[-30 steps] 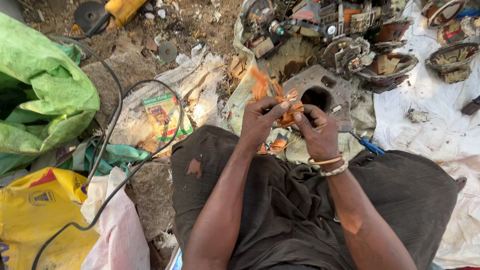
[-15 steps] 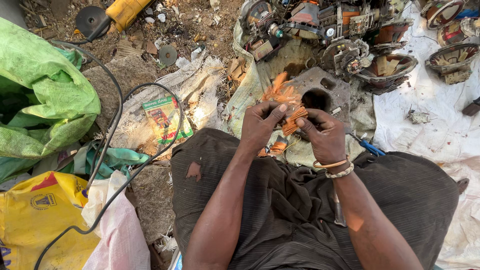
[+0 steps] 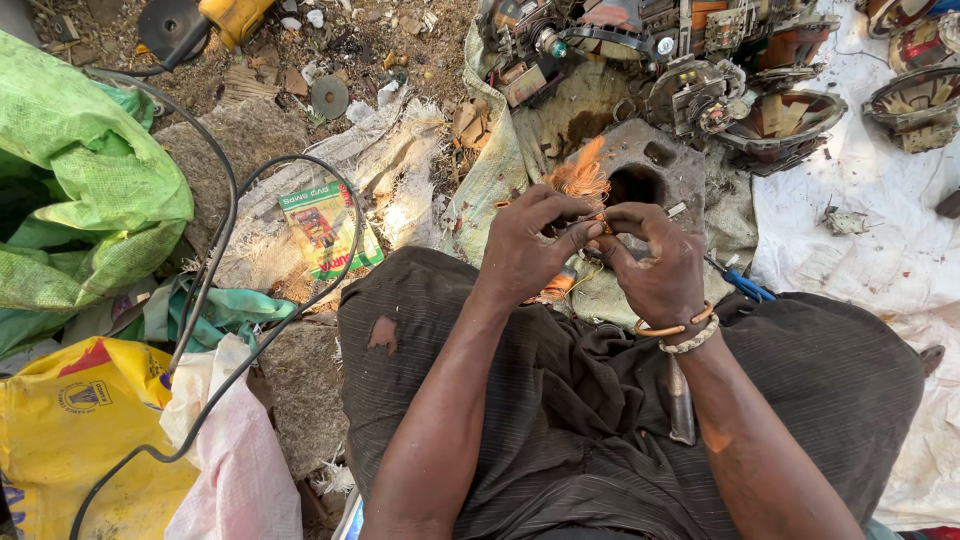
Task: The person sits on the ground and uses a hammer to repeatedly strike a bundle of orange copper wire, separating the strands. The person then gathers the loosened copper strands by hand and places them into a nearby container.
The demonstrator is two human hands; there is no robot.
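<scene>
**Copper strands pinched over a scrap-strewn yard**

Dirt ground littered with scraps and worn sacking spreads out beyond the hands, with no bench anywhere; the person sits low, dark striped cloth (image 3: 600, 400) across the lap. Both hands meet just above the knees. The left hand (image 3: 530, 245) curls its fingers around a bundle of copper wire (image 3: 580, 180), whose frayed orange strands fan upward past the knuckles. The right hand (image 3: 655, 265) presses in against it from the other side, fingertips closed on the same bundle, so the two hands touch. Bangles (image 3: 680, 335) circle the right wrist.

Directly beyond the hands lies a grey metal block (image 3: 665, 165) with a round hole. Farther out sits a heap of dismantled motor parts (image 3: 700, 60). A blue-handled tool (image 3: 745, 285) pokes out just right of the right hand, on white sheeting (image 3: 860, 200). Left of the left hand lies a small printed carton (image 3: 325, 230), ringed by a black cable (image 3: 225, 260). Well off to the left are a green sack (image 3: 85, 190) and a yellow bag (image 3: 80, 430).
</scene>
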